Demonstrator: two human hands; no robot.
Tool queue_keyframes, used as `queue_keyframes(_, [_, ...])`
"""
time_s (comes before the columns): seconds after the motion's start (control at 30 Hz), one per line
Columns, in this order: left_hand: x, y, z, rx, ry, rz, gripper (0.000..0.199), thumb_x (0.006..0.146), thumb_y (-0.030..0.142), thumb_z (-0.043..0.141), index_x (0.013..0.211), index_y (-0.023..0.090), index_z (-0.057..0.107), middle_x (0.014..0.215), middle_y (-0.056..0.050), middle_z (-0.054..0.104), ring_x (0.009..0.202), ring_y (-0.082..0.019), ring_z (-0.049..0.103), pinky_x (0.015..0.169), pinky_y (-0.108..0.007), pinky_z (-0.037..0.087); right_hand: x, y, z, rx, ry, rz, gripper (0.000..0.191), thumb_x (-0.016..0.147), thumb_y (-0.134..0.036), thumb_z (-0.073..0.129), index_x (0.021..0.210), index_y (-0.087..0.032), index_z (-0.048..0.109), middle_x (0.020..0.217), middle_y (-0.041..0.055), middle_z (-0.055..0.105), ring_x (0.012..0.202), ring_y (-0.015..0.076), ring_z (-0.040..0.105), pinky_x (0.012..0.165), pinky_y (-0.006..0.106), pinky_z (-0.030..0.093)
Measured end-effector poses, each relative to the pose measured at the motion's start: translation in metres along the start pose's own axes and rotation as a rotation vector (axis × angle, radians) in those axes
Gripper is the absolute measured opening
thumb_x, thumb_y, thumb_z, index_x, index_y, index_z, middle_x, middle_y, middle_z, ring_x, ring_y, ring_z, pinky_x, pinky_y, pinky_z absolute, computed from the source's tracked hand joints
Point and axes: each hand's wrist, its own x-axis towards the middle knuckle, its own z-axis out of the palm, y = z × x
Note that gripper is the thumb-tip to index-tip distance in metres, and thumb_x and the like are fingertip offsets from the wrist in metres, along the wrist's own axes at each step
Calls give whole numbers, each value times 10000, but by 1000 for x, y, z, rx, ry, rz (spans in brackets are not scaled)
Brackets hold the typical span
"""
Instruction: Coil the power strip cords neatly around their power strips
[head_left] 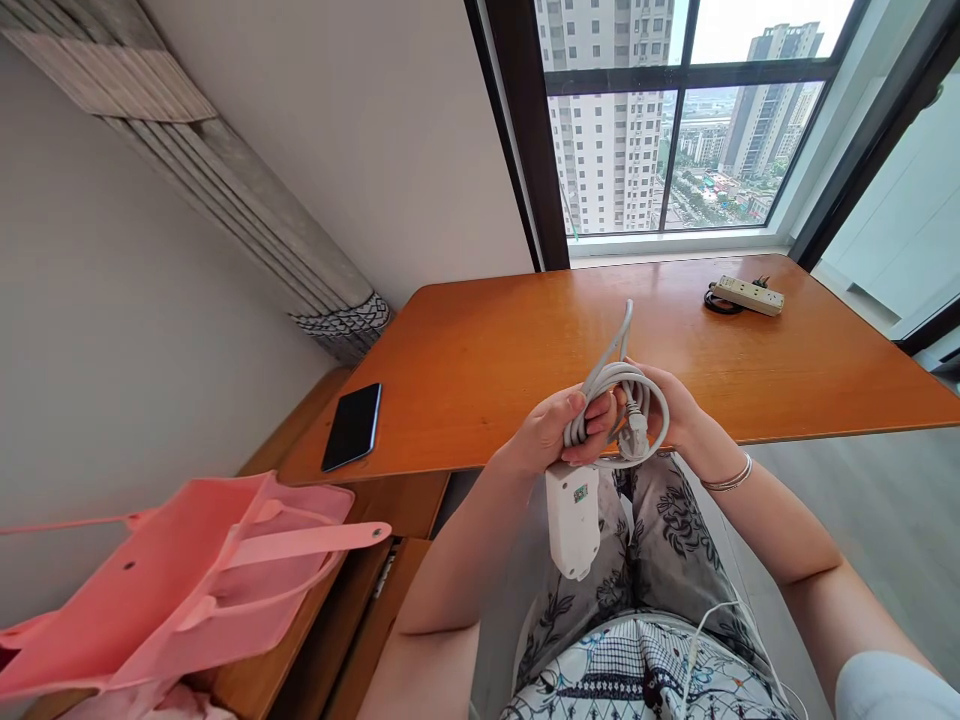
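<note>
My left hand (pixel 566 425) is closed round a coiled white cable (pixel 600 385) just past the near edge of the wooden table. From that hand a white power strip (pixel 574 520) hangs down over my lap. My right hand (pixel 671 405) holds the right side of the same coil, its fingers partly hidden behind the loops. A white plug end (pixel 634 435) sits within the coil, between the two hands. One loop of cable sticks up above my hands.
On the orange-brown table (pixel 480 340) a black phone (pixel 352 427) lies at the left and a second power strip (pixel 748 295) with a black cord at the back right. A pink bag (pixel 180 580) rests at lower left. Beyond the table are a window and curtain (pixel 247 210).
</note>
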Motion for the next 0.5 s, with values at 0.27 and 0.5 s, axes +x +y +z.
queue_keyframes(0.27, [-3,-2,-6,47,-72,-24,568,748,685,683,714,188,410,641,70,391,317,-7,264,304,-199,177,0,0,-5,-99,-44,-53,357,897,-456,559,664,-189,602,598,17,644,552,156,583,606,308,533])
queue_keyframes(0.5, [-6,-1,-6,230,-117,-80,517,796,634,675,730,186,425,633,63,365,374,-20,297,341,-198,171,3,-12,1,-377,34,-263,327,763,-470,699,648,-167,658,645,19,673,619,145,595,606,264,490])
